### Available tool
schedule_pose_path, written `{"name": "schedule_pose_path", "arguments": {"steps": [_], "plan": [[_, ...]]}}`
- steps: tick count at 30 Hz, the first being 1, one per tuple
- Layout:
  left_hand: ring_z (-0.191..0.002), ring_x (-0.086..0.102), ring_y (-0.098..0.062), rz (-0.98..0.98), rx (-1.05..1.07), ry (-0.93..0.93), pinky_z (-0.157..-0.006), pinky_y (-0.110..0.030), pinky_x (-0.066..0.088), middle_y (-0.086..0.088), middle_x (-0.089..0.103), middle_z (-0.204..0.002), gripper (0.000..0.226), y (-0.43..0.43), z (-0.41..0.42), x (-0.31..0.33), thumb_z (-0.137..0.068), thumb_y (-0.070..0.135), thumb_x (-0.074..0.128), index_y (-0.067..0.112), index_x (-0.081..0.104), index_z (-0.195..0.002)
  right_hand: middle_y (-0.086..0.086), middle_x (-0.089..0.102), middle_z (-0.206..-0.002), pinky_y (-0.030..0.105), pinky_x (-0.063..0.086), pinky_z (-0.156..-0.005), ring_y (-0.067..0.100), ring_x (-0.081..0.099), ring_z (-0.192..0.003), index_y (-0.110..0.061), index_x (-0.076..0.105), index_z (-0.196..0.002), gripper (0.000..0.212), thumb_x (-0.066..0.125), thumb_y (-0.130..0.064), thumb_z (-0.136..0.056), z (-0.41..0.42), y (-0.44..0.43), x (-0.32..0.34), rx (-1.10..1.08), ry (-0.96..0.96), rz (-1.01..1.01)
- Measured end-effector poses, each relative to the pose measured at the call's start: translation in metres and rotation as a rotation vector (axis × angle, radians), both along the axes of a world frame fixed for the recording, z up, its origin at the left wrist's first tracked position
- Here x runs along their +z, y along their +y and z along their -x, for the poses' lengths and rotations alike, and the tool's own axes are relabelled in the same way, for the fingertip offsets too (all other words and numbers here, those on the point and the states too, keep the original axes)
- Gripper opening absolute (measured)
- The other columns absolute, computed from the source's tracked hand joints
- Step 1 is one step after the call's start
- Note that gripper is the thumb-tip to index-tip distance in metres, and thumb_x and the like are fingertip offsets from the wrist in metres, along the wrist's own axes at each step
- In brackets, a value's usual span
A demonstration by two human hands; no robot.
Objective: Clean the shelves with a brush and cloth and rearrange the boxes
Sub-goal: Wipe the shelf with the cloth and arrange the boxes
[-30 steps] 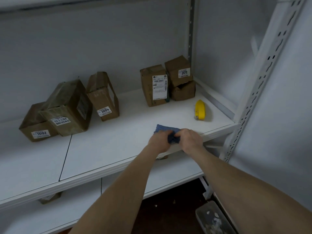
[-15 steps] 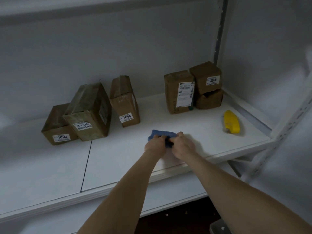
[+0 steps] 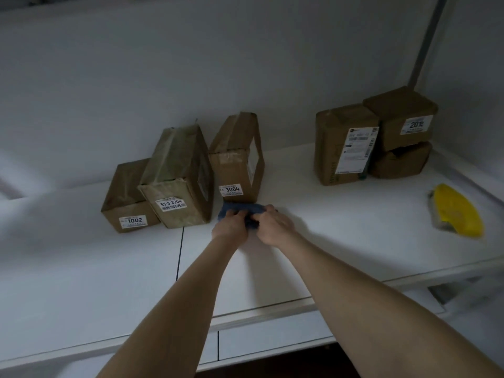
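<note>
White shelf (image 3: 341, 236), L hand (image 3: 230, 228), R hand (image 3: 275, 227) grip cloth (image 3: 240, 208) stretched left-right

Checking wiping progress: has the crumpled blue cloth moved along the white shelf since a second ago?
Yes. The crumpled blue cloth has gone from the white shelf front edge back to the foot of the brown cardboard box labelled 3004.

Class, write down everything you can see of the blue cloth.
The blue cloth looks like soft fabric, bunched into a crumpled wad. It lies on the white shelf, just in front of the box labelled 3004. The left hand and right hand both grip it, covering its near side.
</note>
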State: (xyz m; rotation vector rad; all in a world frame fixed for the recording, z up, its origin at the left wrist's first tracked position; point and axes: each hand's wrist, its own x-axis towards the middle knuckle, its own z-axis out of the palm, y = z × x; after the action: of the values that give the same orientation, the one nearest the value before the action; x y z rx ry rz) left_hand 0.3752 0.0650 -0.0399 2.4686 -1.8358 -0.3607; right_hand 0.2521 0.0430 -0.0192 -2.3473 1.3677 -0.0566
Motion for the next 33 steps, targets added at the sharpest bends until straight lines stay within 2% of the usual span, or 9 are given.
{"name": "schedule_pose_path", "arguments": {"steps": [4, 7, 10, 12, 16, 19, 23, 27, 33], "plan": [[-0.109, 0.056, -0.027, -0.029, 0.016, -0.108, -0.084, -0.034, 0.048, -0.005, 0.053, -0.124, 0.040, -0.004, 0.003, 0.010, -0.088, 0.047, 0.053, 0.030, 0.052, -0.125, 0.005, 0.052, -0.129, 0.033, 0.046, -0.095, 0.028, 0.054, -0.115, -0.033, 0.061, -0.126, 0.031, 0.054, -0.034, -0.096, 0.010, -0.001, 0.005, -0.017, -0.049, -0.050], [-0.084, 0.061, -0.022, -0.084, -0.012, -0.221, -0.069, -0.028, 0.049, -0.001, 0.064, -0.096, 0.035, -0.001, 0.015, 0.021, -0.085, 0.051, 0.050, 0.027, 0.063, -0.107, 0.000, 0.066, -0.111, 0.029, 0.049, -0.082, 0.025, 0.062, -0.103, -0.030, 0.074, -0.103, 0.020, 0.063, -0.028, -0.086, 0.028, 0.005, 0.006, -0.063, -0.104, -0.055], [-0.056, 0.063, -0.015, -0.174, 0.007, -0.059, -0.049, -0.019, 0.044, 0.002, 0.062, -0.064, 0.037, 0.008, 0.040, 0.027, -0.081, 0.052, 0.053, 0.018, 0.067, -0.084, 0.000, 0.070, -0.096, 0.027, 0.049, -0.071, 0.023, 0.065, -0.089, -0.025, 0.077, -0.088, 0.014, 0.068, -0.030, -0.078, 0.051, 0.014, 0.007, -0.087, -0.087, -0.064], [-0.046, 0.064, -0.014, -0.213, -0.014, 0.027, -0.042, -0.016, 0.047, 0.002, 0.062, -0.057, 0.032, 0.016, 0.067, 0.030, -0.078, 0.048, 0.057, 0.017, 0.065, -0.073, 0.002, 0.070, -0.092, 0.027, 0.048, -0.067, 0.024, 0.064, -0.086, -0.023, 0.076, -0.085, 0.014, 0.067, -0.029, -0.076, 0.074, 0.020, 0.007, -0.107, -0.073, -0.051], [-0.078, 0.067, -0.024, -0.182, -0.170, -0.086, -0.068, -0.028, 0.052, -0.006, 0.069, -0.082, 0.035, 0.022, 0.130, 0.029, -0.085, 0.045, 0.049, 0.015, 0.065, -0.090, 0.003, 0.067, -0.083, 0.025, 0.040, -0.059, 0.023, 0.059, -0.074, -0.021, 0.069, -0.074, 0.010, 0.060, -0.023, -0.077, 0.131, 0.030, 0.006, -0.185, -0.052, -0.020], [-0.086, 0.062, -0.025, -0.122, -0.260, -0.094, -0.071, -0.031, 0.047, -0.006, 0.068, -0.094, 0.039, 0.026, 0.179, 0.026, -0.091, 0.046, 0.041, 0.017, 0.065, -0.098, -0.001, 0.065, -0.078, 0.023, 0.038, -0.054, 0.019, 0.056, -0.068, -0.022, 0.066, -0.072, 0.012, 0.057, -0.023, -0.080, 0.178, 0.033, 0.004, -0.309, -0.010, 0.015], [-0.095, 0.062, -0.029, -0.026, -0.356, 0.052, -0.078, -0.035, 0.050, -0.011, 0.065, -0.107, 0.032, 0.039, 0.231, 0.026, -0.090, 0.034, 0.047, 0.019, 0.061, -0.115, 0.001, 0.071, -0.090, 0.024, 0.043, -0.061, 0.023, 0.064, -0.080, -0.023, 0.073, -0.089, 0.018, 0.057, -0.027, -0.085, 0.226, 0.032, 0.000, -0.551, 0.061, 0.098], [-0.113, 0.052, -0.032, -0.029, -0.472, 0.072, -0.095, -0.039, 0.047, -0.014, 0.049, -0.124, 0.046, 0.045, 0.236, 0.025, -0.092, 0.023, 0.053, 0.026, 0.047, -0.137, 0.005, 0.070, -0.100, 0.028, 0.046, -0.066, 0.024, 0.066, -0.094, -0.015, 0.072, -0.098, 0.021, 0.055, -0.023, -0.090, 0.232, 0.030, -0.004, -0.699, 0.083, 0.145], [-0.124, 0.051, -0.026, -0.234, -0.202, -0.099, -0.104, -0.038, 0.042, -0.008, 0.051, -0.136, 0.042, 0.013, 0.180, 0.032, -0.097, 0.029, 0.049, 0.018, 0.045, -0.137, 0.006, 0.068, -0.101, 0.028, 0.051, -0.069, 0.023, 0.065, -0.090, -0.013, 0.064, -0.109, 0.028, 0.059, -0.030, -0.087, 0.172, 0.030, 0.009, -0.529, -0.026, 0.047]]}}
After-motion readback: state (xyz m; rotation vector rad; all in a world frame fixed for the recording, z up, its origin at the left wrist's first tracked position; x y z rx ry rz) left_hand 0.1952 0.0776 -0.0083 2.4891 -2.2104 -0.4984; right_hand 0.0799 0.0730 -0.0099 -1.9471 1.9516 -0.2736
